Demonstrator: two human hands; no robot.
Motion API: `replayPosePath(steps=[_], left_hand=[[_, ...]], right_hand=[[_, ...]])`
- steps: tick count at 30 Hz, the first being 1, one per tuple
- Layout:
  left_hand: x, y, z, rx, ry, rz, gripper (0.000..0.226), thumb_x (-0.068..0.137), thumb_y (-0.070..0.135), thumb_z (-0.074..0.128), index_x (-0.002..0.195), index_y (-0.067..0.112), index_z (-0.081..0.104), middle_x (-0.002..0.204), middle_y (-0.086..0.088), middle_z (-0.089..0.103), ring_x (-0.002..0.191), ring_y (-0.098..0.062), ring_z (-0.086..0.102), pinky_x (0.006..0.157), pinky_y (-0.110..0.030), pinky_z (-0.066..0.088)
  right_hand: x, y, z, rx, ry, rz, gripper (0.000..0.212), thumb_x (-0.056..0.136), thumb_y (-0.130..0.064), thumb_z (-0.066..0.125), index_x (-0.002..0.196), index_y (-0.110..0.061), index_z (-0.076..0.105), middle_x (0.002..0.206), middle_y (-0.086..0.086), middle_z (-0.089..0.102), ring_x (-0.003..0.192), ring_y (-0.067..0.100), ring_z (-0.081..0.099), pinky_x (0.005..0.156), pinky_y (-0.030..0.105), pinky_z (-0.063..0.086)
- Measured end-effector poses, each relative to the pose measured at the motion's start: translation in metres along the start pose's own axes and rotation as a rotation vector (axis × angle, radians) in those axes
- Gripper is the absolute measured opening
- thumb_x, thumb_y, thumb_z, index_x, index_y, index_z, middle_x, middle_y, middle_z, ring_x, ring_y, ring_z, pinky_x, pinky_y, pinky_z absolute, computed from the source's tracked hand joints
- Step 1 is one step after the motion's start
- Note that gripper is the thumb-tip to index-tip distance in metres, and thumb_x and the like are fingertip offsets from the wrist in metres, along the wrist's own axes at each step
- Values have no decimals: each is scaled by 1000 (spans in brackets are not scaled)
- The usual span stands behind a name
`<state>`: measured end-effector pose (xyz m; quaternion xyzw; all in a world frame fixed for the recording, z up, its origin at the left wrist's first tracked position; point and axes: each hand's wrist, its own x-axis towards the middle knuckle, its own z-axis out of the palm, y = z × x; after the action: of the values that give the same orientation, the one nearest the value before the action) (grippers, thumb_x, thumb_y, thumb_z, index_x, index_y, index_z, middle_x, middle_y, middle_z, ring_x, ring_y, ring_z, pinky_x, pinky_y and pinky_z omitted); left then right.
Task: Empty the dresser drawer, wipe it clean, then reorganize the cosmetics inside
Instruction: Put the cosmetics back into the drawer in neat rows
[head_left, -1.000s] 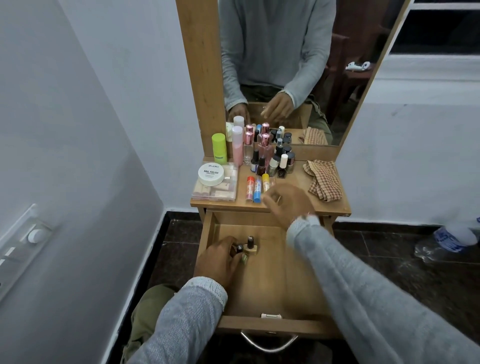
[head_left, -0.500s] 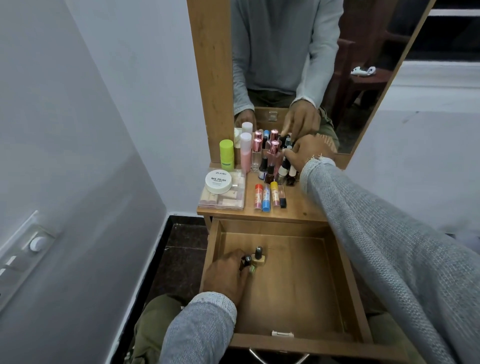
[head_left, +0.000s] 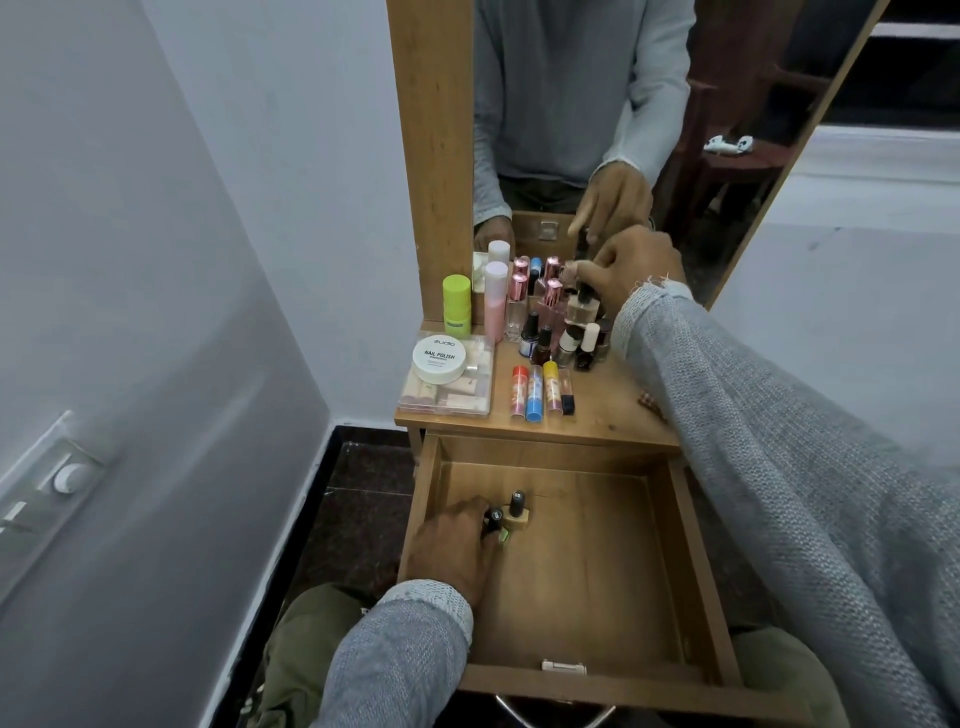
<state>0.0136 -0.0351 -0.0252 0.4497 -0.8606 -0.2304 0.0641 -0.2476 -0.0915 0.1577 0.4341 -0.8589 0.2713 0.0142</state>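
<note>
Dresser top (head_left: 597, 415): right hand (head_left: 636, 267) now lifts bottle (head_left: 582, 304).

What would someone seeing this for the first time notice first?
Probably the crowd of cosmetics bottles packed on the dresser top against the mirror, where the right hand grips a dark-capped bottle. Below, the open drawer holds two nail polish bottles at its back left, with the left hand holding one.
</note>
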Motion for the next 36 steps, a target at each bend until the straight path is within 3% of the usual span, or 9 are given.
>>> replayPosePath(steps=[8,13,16,22,28,36], left_hand=[[2,-2,2,59,-44,-8,21,94,29,55,115,27,56,110,2,68,97,-19,65,87,-33,54],[3,-2,2,101,-84,1,18,95,21,51,113,22,57,108,-2,67,95,-24,65,83,-35,52],[3,-1,1,125,-93,7,21,95,23,52,115,19,55,112,-4,65,98,-26,64,83,-36,51],[6,0,2,156,-82,2,24,94,18,51,118,18,54,121,-5,53,100,-29,62,83,-38,51],[7,-2,4,160,-94,7,22,93,18,53,115,21,54,116,-4,58,97,-28,63,82,-38,52],[6,-3,5,115,-95,18,27,93,17,55,118,25,50,117,-2,61,99,-26,63,86,-38,52]], right_hand=[[-45,-18,-59,129,220,-188,28,81,-42,68,73,-15,71,66,-2,66,61,12,60,61,25,47],[-112,-4,-42,151,46,-257,26,80,-41,69,70,-16,68,62,-5,61,54,9,56,52,21,46],[-148,14,-8,149,-113,-217,23,80,-35,71,70,-14,70,61,-7,61,52,1,53,48,7,36],[-180,38,53,124,-254,-62,25,81,-40,70,73,-16,71,68,-6,66,60,5,57,58,19,48],[-179,33,76,129,-287,45,23,83,-39,68,70,-20,69,62,-9,61,55,1,53,50,13,34],[-178,27,98,78,-343,82,34,82,-42,68,64,-14,70,61,1,66,60,17,61,58,24,46]])
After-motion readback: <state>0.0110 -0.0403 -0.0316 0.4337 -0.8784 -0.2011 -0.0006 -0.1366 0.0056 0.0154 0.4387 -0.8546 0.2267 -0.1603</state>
